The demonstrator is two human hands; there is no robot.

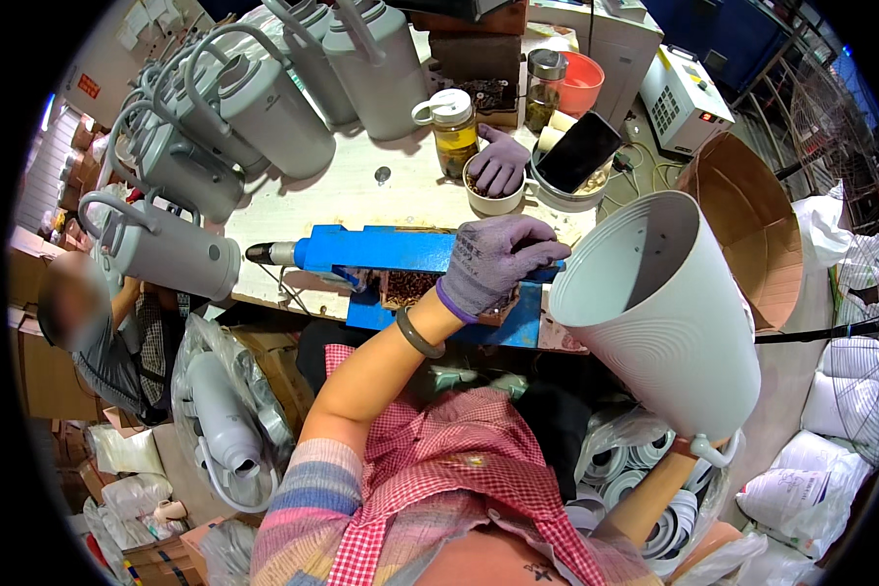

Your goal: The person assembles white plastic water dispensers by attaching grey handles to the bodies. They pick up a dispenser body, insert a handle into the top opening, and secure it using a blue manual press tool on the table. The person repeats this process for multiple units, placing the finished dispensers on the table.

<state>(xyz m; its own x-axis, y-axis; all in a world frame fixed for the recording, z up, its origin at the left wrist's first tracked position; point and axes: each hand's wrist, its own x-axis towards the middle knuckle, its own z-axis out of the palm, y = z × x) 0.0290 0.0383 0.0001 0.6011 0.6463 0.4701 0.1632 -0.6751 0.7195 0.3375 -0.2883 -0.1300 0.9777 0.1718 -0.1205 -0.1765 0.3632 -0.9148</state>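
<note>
My left hand [486, 262] wears a grey glove with a purple cuff. It lies over the right end of a blue bench tool [386, 249], fingers bent and thumb side toward the right; whatever they pinch is hidden. The tool's dark nozzle [264, 254] points left. A large grey tapered bucket [669, 327] is tilted in the air at the right, its open mouth facing my left hand. My right forearm [649, 498] reaches up to the bucket's lower end, beside a small grey lug; the right hand is mostly hidden behind it. Small brown pieces [410, 287] fill a box under the tool.
Several grey watering cans [273, 117] crowd the table's far left. Behind the tool stand a lidded jar [449, 132], a cup with a purple glove [498, 168], and a phone [581, 151]. A cardboard box [752, 225] is at right; a person [117, 332] sits at left.
</note>
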